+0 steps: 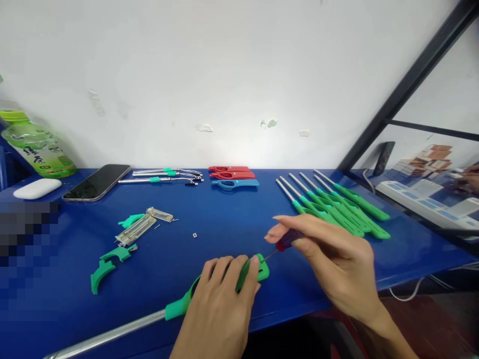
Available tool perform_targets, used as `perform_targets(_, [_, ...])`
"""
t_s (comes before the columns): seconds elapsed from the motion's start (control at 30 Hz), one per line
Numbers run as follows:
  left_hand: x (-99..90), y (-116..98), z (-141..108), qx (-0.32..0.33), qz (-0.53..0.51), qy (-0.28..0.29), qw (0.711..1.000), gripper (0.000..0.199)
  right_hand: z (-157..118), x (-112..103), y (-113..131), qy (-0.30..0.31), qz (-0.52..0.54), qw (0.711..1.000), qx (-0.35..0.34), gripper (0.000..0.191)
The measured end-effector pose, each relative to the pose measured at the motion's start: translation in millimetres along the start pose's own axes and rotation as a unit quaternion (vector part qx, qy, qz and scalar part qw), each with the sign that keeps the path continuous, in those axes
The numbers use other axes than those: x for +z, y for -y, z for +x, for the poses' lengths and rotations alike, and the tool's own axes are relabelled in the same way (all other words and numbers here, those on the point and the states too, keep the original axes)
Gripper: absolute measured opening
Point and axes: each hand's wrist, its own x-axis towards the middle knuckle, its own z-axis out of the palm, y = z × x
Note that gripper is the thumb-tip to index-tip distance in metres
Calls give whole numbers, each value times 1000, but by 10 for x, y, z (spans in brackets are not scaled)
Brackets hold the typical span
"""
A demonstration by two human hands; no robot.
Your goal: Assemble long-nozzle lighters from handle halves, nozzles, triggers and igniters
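Note:
My left hand presses a green long-necked gas lighter down on the blue table, fingers lying over its handle. The lighter's metal tube points to the lower left. Between the fingertips of my right hand is a screwdriver with a dark red and purple handle. Its thin shaft slants down to the end of the lighter's green handle, and the tip seems to touch there. Left of my hands lie green plastic lighter parts and clear fuel tanks.
Several green lighters lie at the right. Lighter tubes with wires, red handle shells and a blue handle shell are along the wall. A phone, a white case and a bottle stand at the left.

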Motion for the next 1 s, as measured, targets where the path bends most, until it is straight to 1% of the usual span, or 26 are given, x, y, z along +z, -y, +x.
perform_targets(0.13, [5, 9, -3, 4, 6, -1, 1000, 36, -7, 57, -62, -44, 6, 999, -6, 42])
perform_targets(0.23, [-5, 12, -13, 10, 11, -4, 1000, 36, -18, 80, -93, -40, 16, 999, -1, 40])
perform_targets(0.33, [-23, 9, -26, 9, 14, -4, 1000, 36, -27, 71, -100, -31, 25, 999, 11, 45])
perform_targets(0.4, [-31, 6, -30, 5, 14, -2, 1000, 36, -29, 72, -106, -35, 27, 999, 13, 46])
perform_targets(0.6, [-22, 9, -10, 4, 16, 1, 1000, 34, -51, 151, -117, -67, 28, 997, -3, 34])
perform_targets(0.7, [-17, 17, -5, 6, 19, 1, 1000, 34, -54, 166, -94, -60, 26, 998, -1, 31])
perform_targets(0.77, [-14, 21, -7, 9, 23, -1, 1000, 34, -47, 157, -77, -46, 30, 998, 14, 34])
perform_targets(0.87, [-13, 19, -11, 10, 23, -2, 1000, 36, -39, 140, -63, -36, 43, 998, 35, 46])
perform_targets(1.0, [-28, 3, -8, 3, 16, 8, 1000, 37, -44, 148, -65, -46, 45, 998, 24, 44])
